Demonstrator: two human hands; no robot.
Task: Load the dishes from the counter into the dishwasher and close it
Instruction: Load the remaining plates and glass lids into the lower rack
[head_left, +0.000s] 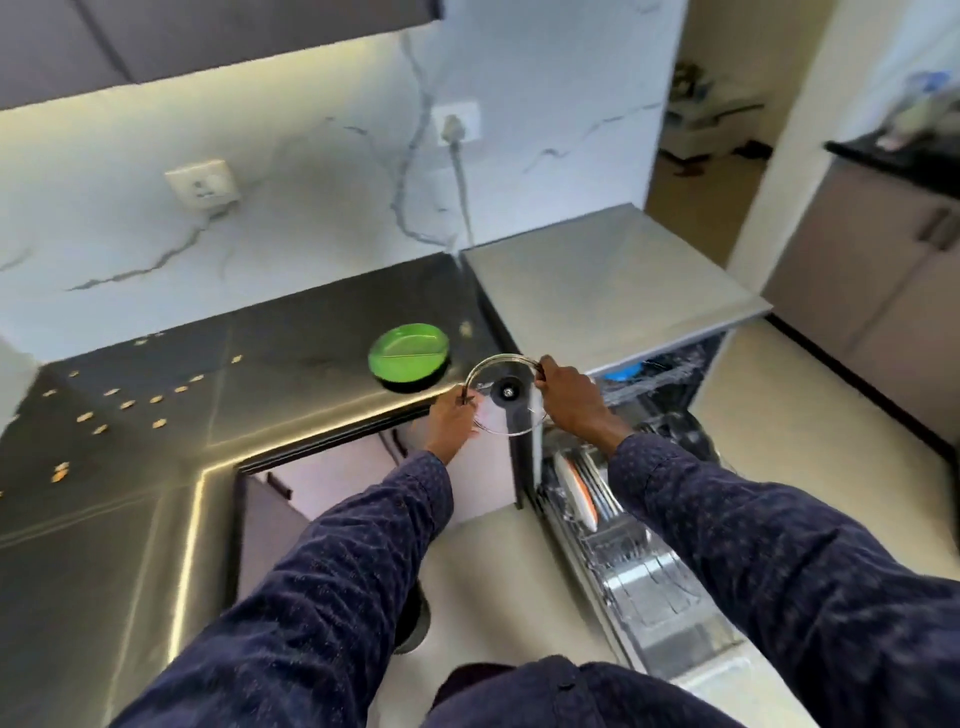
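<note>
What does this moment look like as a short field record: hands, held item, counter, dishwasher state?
held item: glass lid with a metal rim and a dark centre knob
left hand: grips the lid's left rim
right hand: grips the lid's right rim
lid position: in the air beside the counter's edge, not yet in a rack
counter: green plate near its right end
dishwasher: door open, lower rack pulled out
rack contents: several plates standing on edge

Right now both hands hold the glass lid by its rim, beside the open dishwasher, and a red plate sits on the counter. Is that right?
Not quite: the plate on the counter is green, not red, as the head view shows. The rest stands: the left hand and right hand hold the glass lid by its rim, beside the open dishwasher.
</note>
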